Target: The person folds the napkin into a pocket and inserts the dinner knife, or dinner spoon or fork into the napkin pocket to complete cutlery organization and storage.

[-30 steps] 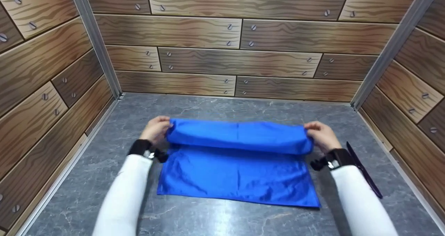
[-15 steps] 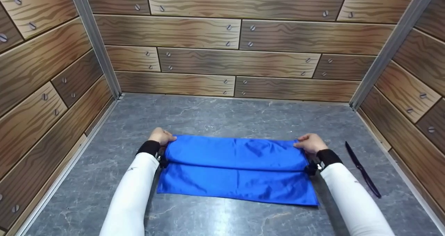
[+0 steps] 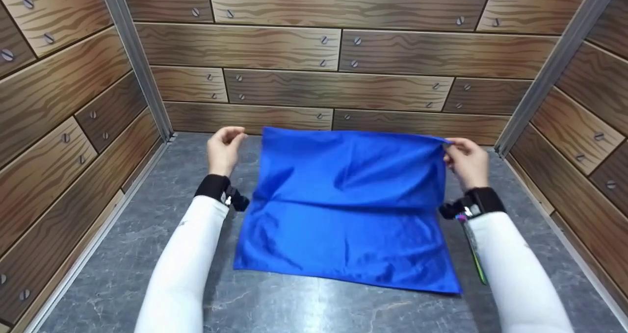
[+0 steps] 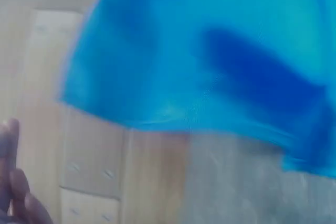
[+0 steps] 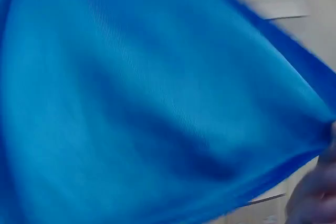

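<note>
A shiny blue cloth (image 3: 343,230) has its near part spread on the grey surface, and its far part is lifted in front of the back wall. My right hand (image 3: 468,162) pinches the lifted far right corner; in the right wrist view its fingers (image 5: 315,192) are at the cloth's gathered corner. Left of the cloth, my left hand (image 3: 223,151) is raised, its fingers bent and nothing between them. A gap separates it from the far left corner. Those fingers (image 4: 18,192) also show apart from the cloth's blurred edge in the left wrist view.
A thin green-edged thing (image 3: 478,264) lies right of the cloth, partly hidden by my right forearm. Wood-patterned walls (image 3: 333,88) with metal corner strips close in the grey surface (image 3: 274,303) at the back and on both sides.
The cloth's folded far part has been raised and opened out away from me. Both hands have moved up and back; the left has let go of its corner. My right arm now covers the dark knife.
</note>
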`<action>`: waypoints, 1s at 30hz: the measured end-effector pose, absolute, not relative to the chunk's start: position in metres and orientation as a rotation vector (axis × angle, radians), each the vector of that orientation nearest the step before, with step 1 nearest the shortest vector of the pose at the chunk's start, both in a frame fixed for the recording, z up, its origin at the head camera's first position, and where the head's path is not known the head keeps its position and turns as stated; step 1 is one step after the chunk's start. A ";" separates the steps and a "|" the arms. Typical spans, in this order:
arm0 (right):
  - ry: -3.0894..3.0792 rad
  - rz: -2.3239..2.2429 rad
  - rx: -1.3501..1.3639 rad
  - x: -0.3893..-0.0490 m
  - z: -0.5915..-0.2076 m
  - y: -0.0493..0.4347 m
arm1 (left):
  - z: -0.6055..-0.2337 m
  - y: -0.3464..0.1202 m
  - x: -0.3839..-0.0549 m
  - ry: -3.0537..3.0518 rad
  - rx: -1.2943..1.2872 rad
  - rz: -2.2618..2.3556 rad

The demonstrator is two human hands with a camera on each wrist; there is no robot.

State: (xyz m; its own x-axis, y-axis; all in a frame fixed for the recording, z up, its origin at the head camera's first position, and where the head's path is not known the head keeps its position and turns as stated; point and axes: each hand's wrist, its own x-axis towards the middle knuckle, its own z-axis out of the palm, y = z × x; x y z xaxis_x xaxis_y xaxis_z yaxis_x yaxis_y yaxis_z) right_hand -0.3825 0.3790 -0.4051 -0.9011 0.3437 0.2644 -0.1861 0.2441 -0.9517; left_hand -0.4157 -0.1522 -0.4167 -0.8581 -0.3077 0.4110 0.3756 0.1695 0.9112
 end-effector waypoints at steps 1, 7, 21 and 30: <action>-2.085 1.737 -0.123 -0.378 -0.404 0.378 | -0.415 -0.149 -0.411 -1.921 -0.082 -1.783; -2.348 1.721 -0.010 -0.367 -0.417 0.376 | -0.474 -0.145 -0.427 -2.247 -0.075 -1.747; -2.490 1.702 0.085 -0.369 -0.440 0.369 | -0.573 -0.142 -0.497 -2.774 0.290 -1.306; -2.429 1.721 0.011 -0.366 -0.439 0.365 | -0.573 -0.145 -0.503 -2.648 0.373 -1.569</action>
